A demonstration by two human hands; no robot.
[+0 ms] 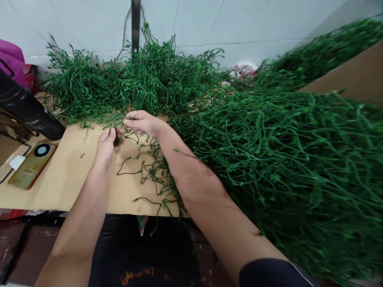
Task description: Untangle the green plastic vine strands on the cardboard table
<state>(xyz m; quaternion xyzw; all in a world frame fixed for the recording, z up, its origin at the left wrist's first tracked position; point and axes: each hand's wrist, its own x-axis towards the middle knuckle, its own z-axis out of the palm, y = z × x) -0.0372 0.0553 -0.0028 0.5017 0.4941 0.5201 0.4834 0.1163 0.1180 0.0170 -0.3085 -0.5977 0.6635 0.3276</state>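
Seen from the head, the left hand [105, 146] pinches a thin green stem [119, 137] between thumb and fingers. The right hand [143, 122] is just beside it, with its fingertips pressed together on a stem too. Both hands are over the table [68, 179], at the edge of a big green pile [149, 83]. A phone [31, 164] lies far left.

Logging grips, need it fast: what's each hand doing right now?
Left hand: closed, pinching a short green stem.
Right hand: closed, fingertips pinching a green strand.
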